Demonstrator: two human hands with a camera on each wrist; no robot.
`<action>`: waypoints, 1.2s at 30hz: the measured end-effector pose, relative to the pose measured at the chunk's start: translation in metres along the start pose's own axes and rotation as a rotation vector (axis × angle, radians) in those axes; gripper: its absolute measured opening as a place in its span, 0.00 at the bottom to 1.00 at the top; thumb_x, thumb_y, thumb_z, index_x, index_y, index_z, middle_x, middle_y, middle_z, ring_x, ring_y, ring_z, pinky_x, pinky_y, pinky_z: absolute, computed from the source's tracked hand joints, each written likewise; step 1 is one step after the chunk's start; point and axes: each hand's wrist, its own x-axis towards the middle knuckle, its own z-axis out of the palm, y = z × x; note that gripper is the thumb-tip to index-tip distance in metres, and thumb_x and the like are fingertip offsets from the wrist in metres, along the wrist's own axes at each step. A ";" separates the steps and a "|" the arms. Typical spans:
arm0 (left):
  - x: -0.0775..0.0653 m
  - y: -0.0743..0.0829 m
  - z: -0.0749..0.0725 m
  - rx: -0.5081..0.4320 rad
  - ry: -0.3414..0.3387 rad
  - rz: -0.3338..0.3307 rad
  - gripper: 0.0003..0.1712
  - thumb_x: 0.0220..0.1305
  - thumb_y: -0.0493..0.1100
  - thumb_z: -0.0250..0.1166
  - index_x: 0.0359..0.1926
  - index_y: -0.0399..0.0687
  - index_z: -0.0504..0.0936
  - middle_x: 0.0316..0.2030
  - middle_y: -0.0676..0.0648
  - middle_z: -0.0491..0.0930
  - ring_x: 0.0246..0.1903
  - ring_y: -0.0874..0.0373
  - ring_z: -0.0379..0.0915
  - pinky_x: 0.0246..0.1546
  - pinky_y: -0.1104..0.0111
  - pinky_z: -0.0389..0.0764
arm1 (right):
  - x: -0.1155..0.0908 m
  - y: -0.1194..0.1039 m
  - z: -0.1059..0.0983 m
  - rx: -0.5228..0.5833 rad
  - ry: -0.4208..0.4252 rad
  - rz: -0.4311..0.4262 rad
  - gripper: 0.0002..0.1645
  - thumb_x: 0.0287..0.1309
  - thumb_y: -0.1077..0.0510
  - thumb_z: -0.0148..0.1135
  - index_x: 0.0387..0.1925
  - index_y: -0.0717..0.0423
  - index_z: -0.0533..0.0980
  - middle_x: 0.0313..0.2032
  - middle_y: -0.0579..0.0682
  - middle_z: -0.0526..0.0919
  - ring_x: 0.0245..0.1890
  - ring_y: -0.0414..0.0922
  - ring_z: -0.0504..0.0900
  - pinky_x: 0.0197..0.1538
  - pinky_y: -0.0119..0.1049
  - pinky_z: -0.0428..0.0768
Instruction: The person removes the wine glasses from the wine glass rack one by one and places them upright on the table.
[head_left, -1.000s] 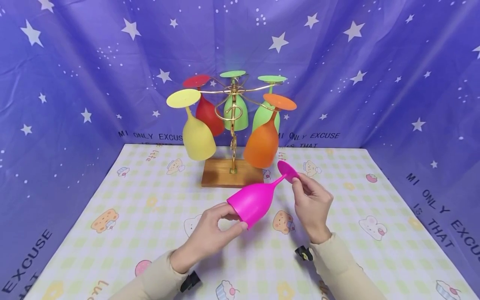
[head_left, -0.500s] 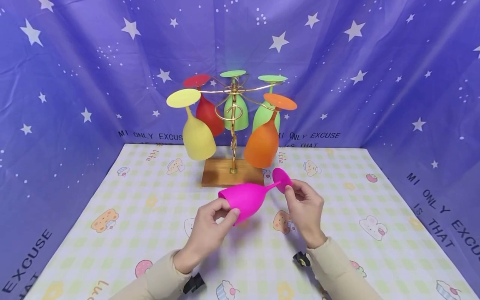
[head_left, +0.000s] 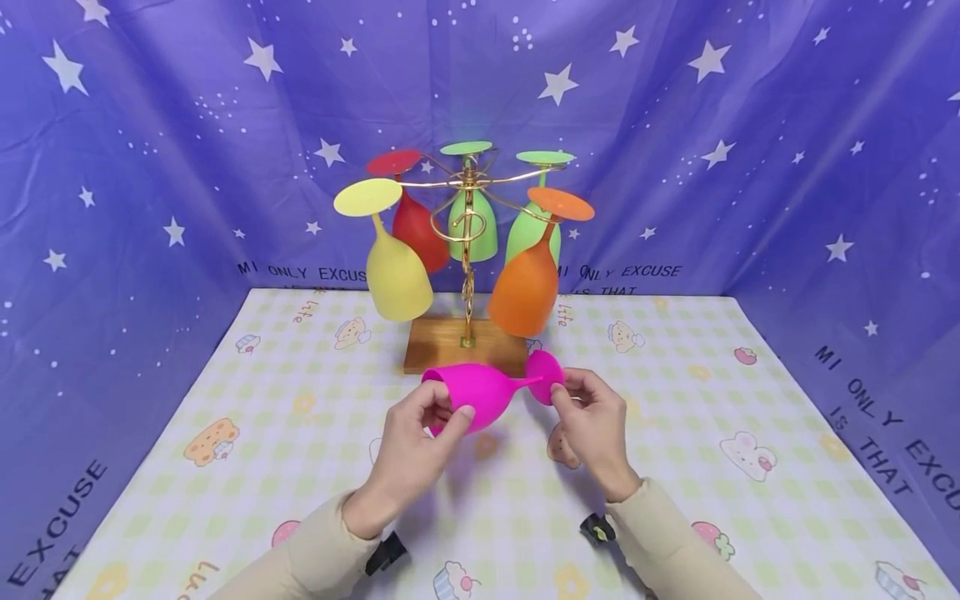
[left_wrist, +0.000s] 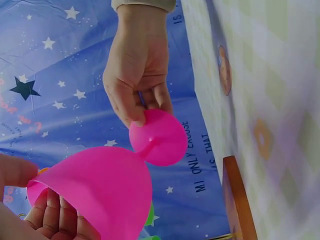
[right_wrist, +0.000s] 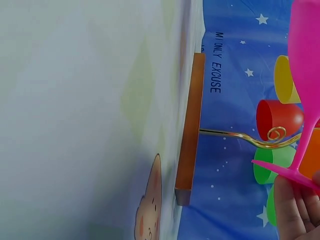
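A magenta wine glass (head_left: 480, 393) is held on its side above the tablecloth, its mouth facing left. My left hand (head_left: 412, 450) pinches the bowl at the rim, fingers inside the mouth and thumb outside. My right hand (head_left: 596, 425) pinches the edge of the round foot. In the left wrist view the bowl (left_wrist: 110, 185) and the other hand (left_wrist: 137, 70) on the foot both show. Behind the glass stands a gold wire rack (head_left: 468, 250) on a wooden base (head_left: 435, 346).
Upside down on the rack hang a yellow glass (head_left: 397, 279), a red glass (head_left: 420, 233), an orange glass (head_left: 525, 287) and two green glasses (head_left: 474, 229). A checked cloth (head_left: 285, 467) covers the table. Blue star-print curtains (head_left: 480, 75) surround it.
Both hands have shifted left, the right also a little lower. The magenta glass has gone from slanted to nearly level. Both grips stay. The rack and its glasses are unchanged.
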 end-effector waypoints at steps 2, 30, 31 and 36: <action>0.001 0.000 -0.001 0.008 0.003 0.011 0.11 0.57 0.33 0.67 0.27 0.46 0.71 0.24 0.53 0.75 0.24 0.59 0.72 0.25 0.70 0.75 | 0.000 0.000 0.001 -0.002 -0.001 0.001 0.08 0.53 0.74 0.61 0.37 0.72 0.79 0.29 0.64 0.83 0.26 0.59 0.83 0.30 0.27 0.80; 0.027 -0.003 -0.048 0.283 0.123 0.392 0.07 0.54 0.29 0.68 0.27 0.42 0.77 0.23 0.50 0.75 0.25 0.60 0.70 0.29 0.71 0.74 | 0.028 0.028 0.019 -0.084 -0.146 0.058 0.08 0.59 0.57 0.64 0.38 0.58 0.82 0.28 0.51 0.85 0.28 0.43 0.83 0.32 0.32 0.79; 0.028 -0.003 -0.050 0.294 0.119 0.403 0.07 0.53 0.29 0.68 0.27 0.41 0.77 0.23 0.50 0.76 0.25 0.60 0.71 0.29 0.71 0.75 | 0.032 0.029 0.019 -0.104 -0.161 0.067 0.09 0.59 0.56 0.63 0.38 0.58 0.81 0.29 0.51 0.85 0.29 0.43 0.83 0.33 0.32 0.79; 0.031 -0.001 -0.059 0.358 0.103 0.436 0.07 0.52 0.28 0.68 0.27 0.42 0.78 0.23 0.50 0.75 0.26 0.60 0.70 0.30 0.71 0.74 | 0.052 0.039 0.023 -0.219 -0.227 0.131 0.10 0.59 0.55 0.62 0.38 0.57 0.81 0.32 0.51 0.84 0.31 0.44 0.80 0.34 0.33 0.78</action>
